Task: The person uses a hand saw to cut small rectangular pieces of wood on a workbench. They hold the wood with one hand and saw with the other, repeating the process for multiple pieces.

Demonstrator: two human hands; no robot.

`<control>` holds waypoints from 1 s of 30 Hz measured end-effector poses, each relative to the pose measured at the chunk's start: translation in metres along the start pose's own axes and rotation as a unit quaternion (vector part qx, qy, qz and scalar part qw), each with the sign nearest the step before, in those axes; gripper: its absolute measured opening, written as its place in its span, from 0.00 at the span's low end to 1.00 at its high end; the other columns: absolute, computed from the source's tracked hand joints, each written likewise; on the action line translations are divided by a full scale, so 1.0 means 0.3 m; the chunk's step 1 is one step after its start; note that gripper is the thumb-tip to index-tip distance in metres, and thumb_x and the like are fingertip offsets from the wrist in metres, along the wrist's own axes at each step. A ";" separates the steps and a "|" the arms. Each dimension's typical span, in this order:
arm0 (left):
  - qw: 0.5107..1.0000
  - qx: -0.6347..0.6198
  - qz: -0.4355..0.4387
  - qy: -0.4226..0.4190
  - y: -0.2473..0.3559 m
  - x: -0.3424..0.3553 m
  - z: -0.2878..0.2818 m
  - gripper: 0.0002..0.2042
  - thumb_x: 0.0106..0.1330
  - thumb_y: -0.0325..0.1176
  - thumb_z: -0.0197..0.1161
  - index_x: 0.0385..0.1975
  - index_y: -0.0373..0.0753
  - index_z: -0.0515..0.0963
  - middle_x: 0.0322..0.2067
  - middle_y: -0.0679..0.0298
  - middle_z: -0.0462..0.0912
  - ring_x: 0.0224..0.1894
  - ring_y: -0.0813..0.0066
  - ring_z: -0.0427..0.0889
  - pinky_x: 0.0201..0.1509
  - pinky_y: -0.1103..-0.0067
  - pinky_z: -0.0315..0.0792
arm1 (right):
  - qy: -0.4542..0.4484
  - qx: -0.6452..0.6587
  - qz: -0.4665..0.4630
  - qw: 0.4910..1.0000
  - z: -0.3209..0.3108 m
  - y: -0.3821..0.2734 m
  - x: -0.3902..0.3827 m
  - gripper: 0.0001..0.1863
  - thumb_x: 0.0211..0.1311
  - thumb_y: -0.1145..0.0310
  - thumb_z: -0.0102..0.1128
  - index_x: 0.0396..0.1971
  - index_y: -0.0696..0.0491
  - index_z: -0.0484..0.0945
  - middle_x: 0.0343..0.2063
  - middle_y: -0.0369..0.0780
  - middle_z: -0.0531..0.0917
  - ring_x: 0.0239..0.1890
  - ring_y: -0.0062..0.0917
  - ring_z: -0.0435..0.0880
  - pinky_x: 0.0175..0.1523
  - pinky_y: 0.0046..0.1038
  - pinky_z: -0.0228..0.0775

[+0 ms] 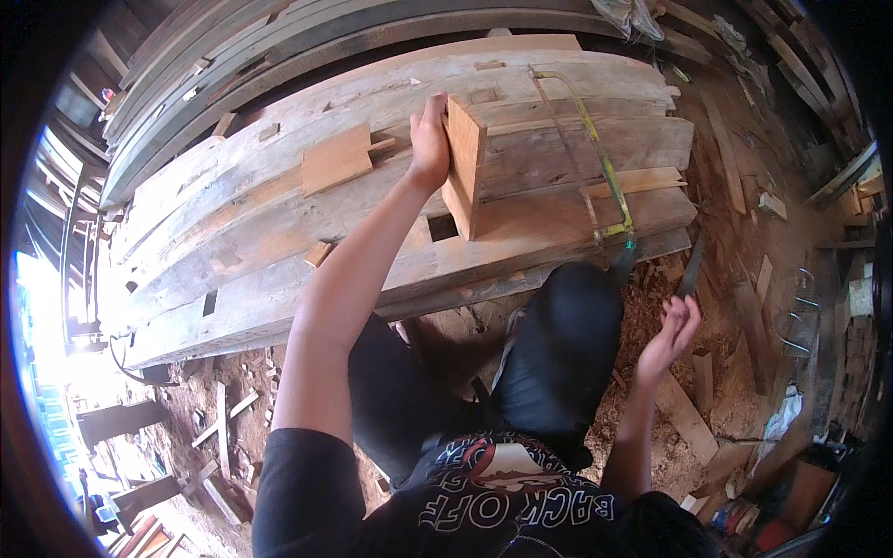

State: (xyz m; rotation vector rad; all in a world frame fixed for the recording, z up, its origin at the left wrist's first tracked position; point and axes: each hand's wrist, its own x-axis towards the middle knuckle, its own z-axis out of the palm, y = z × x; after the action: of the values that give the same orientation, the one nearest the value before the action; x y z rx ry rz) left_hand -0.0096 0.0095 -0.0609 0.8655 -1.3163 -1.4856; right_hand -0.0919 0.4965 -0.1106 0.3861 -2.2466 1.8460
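Observation:
My left hand (431,144) is closed around the edge of a short, flat wooden board (465,167). The board stands upright on a pale timber beam (549,216), beside a square mortise hole. My right hand (672,333) is off to the right, past my knee, with its fingers partly curled. A dark, narrow, tapered blade-like piece (692,268) rises from its fingertips; its lower end is hidden. A yellow-framed hacksaw (595,144) lies across the beams right of the board, its handle toward my knee.
Another flat board with a tenon (337,160) lies on the beams to the left. Small wood blocks (319,253) are scattered there. Long stacked timbers (307,51) stand behind. Sawdust, offcuts (688,423) and sticks cover the ground on both sides of my legs.

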 end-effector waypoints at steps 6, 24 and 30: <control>0.997 -0.047 0.056 -0.033 0.070 -0.042 0.021 0.24 0.70 0.49 0.56 0.29 0.30 0.79 0.30 0.53 0.80 0.37 0.59 0.74 0.51 0.67 0.68 | -0.324 -0.596 0.007 0.734 -0.214 0.101 -0.187 0.12 0.75 0.65 0.55 0.49 0.56 0.77 0.58 0.48 0.79 0.59 0.36 0.80 0.60 0.38 0.72; 0.999 0.026 -0.036 0.023 0.066 -0.020 -0.040 0.27 0.67 0.54 0.53 0.29 0.33 0.86 0.37 0.37 0.86 0.46 0.42 0.83 0.59 0.60 0.70 | -0.676 -0.618 -0.003 0.401 0.000 -0.334 -0.118 0.22 0.77 0.55 0.53 0.57 0.56 0.76 0.55 0.47 0.83 0.55 0.33 0.83 0.57 0.36 0.76; 0.999 0.009 -0.002 -0.032 0.064 -0.018 -0.036 0.26 0.67 0.53 0.55 0.26 0.34 0.87 0.33 0.40 0.86 0.41 0.51 0.85 0.55 0.64 0.73 | -0.748 -0.602 0.030 0.278 0.087 -0.513 -0.150 0.25 0.78 0.51 0.52 0.60 0.56 0.76 0.53 0.47 0.84 0.53 0.32 0.84 0.55 0.36 0.77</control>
State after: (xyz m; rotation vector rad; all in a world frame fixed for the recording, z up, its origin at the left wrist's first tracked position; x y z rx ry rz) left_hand 0.0057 0.0114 -0.0443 0.8390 -1.3778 -1.5188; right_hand 0.0014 0.4460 0.0125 1.9832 -3.1670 -1.7930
